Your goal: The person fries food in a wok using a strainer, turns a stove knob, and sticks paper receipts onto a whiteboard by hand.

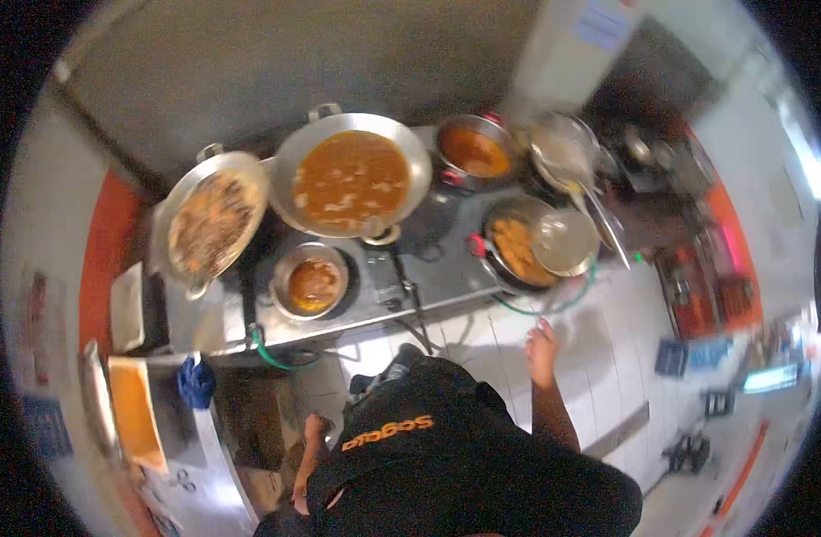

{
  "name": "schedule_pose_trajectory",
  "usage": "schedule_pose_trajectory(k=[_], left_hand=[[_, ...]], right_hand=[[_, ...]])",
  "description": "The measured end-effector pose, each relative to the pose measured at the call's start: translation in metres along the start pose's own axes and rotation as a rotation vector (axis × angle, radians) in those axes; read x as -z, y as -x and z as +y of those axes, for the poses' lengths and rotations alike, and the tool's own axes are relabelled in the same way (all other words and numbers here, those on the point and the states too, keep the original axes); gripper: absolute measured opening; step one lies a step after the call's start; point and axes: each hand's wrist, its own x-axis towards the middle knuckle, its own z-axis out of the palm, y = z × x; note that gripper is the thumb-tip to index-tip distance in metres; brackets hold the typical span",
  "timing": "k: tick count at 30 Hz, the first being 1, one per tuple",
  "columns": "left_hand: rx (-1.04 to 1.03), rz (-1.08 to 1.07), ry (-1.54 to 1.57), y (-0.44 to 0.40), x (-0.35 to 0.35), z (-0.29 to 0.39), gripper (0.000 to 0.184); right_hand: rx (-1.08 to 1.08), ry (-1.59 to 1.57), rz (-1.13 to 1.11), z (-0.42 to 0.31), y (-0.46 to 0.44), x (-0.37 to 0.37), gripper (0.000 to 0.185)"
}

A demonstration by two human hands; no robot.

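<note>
My right hand [542, 351] is raised in front of the stove, fingers loosely bent and apart, with nothing visible in it. Nearest to it is a pot [516, 255] of brown fried pieces, partly covered by a metal lid or strainer [564, 242]. My left hand [316, 428] hangs low beside my dark apron [401, 403], fingers closed; a small dark shape shows at it, too blurred to name. Beyond, a large wok [352, 183] holds orange-brown liquid with pale pieces. A smaller pan [310, 282] with oily reddish food stands in front of it.
Another wok [212, 219] with browned food stands at the left. At the back right are a red-handled pot [473, 152] of orange sauce and a pan [563, 148] with a long utensil. A blue cloth [196, 383] hangs beside an orange-filled tray [136, 412]. A green hose [554, 304] curves below the stove edge.
</note>
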Motion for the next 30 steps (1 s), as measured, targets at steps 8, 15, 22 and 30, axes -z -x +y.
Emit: schedule_pose_trajectory(k=[8,15,22,30], left_hand=[[0.244,-0.199,0.469,0.043,-0.028,-0.026,0.052],[0.261,0.079,0.393,0.084,-0.011,-0.021,0.061],[0.329,0.230,0.471,0.131,-0.054,-0.016,0.061],[0.560,0.184,0.775,0.182,-0.123,0.003,0.054]], right_hand=[[-0.120,-0.031,-0.422,-0.077,0.013,-0.128,0.036],[-0.202,-0.008,-0.682,-0.068,0.003,-0.260,0.030],[-0.615,-0.219,-0.825,-0.045,0.020,-0.318,0.025],[-0.870,0.075,-1.106,-0.005,0.103,-0.279,0.033]])
